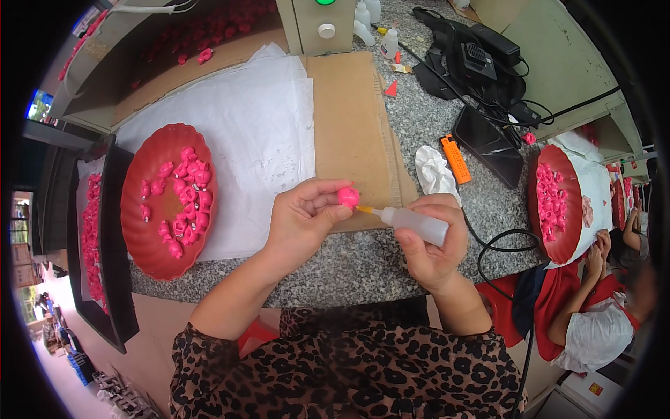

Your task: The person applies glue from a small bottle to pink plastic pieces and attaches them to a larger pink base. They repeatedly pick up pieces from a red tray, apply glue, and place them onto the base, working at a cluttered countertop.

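Observation:
Between the thumb and fingers of my left hand [303, 213] is a small round pink plastic piece [348, 196], held over the cardboard sheet [352, 126]. My right hand [440, 244] grips a translucent squeeze bottle [419, 225] lying nearly level. Its thin yellowish nozzle points left, its tip at or very close to the lower right of the pink piece; whether they touch I cannot tell. To the left, a red scalloped dish [136, 216] carries many similar pink pieces [188, 188].
White paper [244, 126] covers the bench's left part. Crumpled tissue [434, 171], an orange lighter-like object [455, 159], a dark phone [488, 145] and cables lie right. A black tray [118, 321] of pink pieces stands far left. A co-worker [593, 321] sits right beside another red dish [569, 241].

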The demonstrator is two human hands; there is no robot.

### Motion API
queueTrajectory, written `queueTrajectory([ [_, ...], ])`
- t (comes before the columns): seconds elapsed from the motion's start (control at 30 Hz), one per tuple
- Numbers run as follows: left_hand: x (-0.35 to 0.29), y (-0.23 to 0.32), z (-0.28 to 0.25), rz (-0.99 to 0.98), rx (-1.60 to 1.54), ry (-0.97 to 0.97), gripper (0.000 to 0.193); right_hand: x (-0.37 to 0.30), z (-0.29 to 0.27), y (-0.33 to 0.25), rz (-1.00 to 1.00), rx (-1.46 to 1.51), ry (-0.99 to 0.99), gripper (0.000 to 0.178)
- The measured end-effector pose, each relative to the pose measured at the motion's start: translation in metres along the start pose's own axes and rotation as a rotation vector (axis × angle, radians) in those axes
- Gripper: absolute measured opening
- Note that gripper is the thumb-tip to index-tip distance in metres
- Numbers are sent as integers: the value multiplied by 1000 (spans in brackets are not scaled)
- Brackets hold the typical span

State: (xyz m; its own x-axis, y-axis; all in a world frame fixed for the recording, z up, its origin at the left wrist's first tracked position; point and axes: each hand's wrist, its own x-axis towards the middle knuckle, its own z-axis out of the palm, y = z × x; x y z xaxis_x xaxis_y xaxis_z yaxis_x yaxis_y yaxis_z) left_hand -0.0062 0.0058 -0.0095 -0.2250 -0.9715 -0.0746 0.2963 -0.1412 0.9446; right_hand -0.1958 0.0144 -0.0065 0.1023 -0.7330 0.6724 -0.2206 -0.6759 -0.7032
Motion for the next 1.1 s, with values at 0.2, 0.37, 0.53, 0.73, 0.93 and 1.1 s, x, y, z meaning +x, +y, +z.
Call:
queueTrajectory([
  [0.2, 0, -1, 1, 44, 67, 12, 29, 2, 0, -1, -4, -27, -28, 37],
  [0.37, 0, -1, 3, 72, 81, 34, 27, 2, 0, -2, 43, 32, 1, 32],
  [0.53, 3, -2, -4, -57, -211, -37, 26, 5, 4, -3, 454, 594, 277, 26],
  [0.73, 3, 1, -6, -183, -399, -28, 24, 4, 6, -6, 424, 630, 262, 24],
  [0.93, 4, 0, -6, -208, -380, -20, 22, -4, 5, -2, 197, 268, 126, 31],
  [1.1, 3, -2, -4, -191, -346, -13, 22, -4, 7, -3, 230, 287, 125, 32],
])
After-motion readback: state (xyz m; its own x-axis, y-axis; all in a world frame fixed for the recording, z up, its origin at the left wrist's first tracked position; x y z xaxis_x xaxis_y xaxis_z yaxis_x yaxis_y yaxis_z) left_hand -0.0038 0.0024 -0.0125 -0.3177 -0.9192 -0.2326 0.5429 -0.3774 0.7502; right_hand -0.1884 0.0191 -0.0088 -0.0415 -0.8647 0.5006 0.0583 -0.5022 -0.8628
